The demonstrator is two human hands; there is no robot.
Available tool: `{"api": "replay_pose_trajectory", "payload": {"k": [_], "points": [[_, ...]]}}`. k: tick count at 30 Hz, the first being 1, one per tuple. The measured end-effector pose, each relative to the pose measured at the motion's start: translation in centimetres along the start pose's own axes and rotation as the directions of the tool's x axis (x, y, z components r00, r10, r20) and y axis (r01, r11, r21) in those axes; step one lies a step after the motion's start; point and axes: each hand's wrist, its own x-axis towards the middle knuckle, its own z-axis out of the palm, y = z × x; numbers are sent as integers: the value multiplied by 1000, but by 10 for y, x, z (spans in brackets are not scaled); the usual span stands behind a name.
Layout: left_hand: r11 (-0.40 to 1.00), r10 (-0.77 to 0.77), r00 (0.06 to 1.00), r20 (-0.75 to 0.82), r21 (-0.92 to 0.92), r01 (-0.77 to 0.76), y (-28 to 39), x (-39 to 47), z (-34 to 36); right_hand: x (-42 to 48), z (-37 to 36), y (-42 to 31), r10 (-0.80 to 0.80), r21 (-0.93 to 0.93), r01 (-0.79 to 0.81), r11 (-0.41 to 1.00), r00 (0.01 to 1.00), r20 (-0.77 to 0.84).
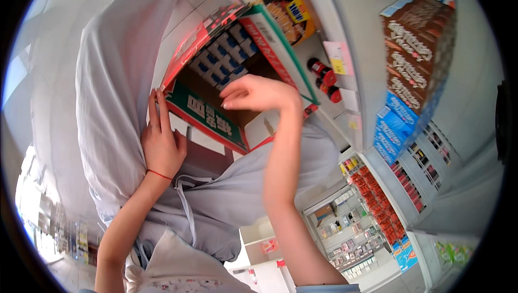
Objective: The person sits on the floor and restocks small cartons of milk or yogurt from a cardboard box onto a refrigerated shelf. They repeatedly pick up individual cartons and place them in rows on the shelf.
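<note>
A printed cardboard carton (208,121) stands between my knees with its top flaps folded out. Small white-and-blue packs (222,56) sit in rows at its far end, and bare brown cardboard shows nearer to me. My left hand (162,143) rests its fingertips on the carton's left corner, thumb apart, a red string around the wrist. Over the carton's opening is my right hand (259,93), fingers bent and slightly parted; I see nothing in it. The green-edged flap (291,58) leans outward beyond that hand.
On the low shelf beside the carton are a yellow instant noodle package (289,14) and red-and-black bottles (323,76). Price tags (340,56) line the shelf edge. Brown snack cartons (408,58) and blue packages (394,125) stand higher up. Red packets (376,204) hang behind me.
</note>
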Motion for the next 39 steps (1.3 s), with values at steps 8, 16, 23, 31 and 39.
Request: {"api": "replay_pose_trajectory", "payload": {"k": [8,16,23,31,39], "points": [[998,-9,1000,0,-56,9,-2,-5,-3,-204,-137,-161,-483,-476,-91,874,-74,-873],[994,-47,998,30,-99,49,-1,-5,-4,-233,-323,-76,-518,-257,-782,567,-96,-850],[991,-71,996,58,-113,78,-4,-8,-5,-217,-282,-108,-492,-156,-853,498,-130,-861],[989,-23,999,29,-145,27,-2,-6,-2,-207,-213,-114,-538,-288,-650,703,-221,-814],[990,-39,998,56,-135,46,-4,-7,-3,-217,-58,-151,-572,-524,284,803,118,-812]]}}
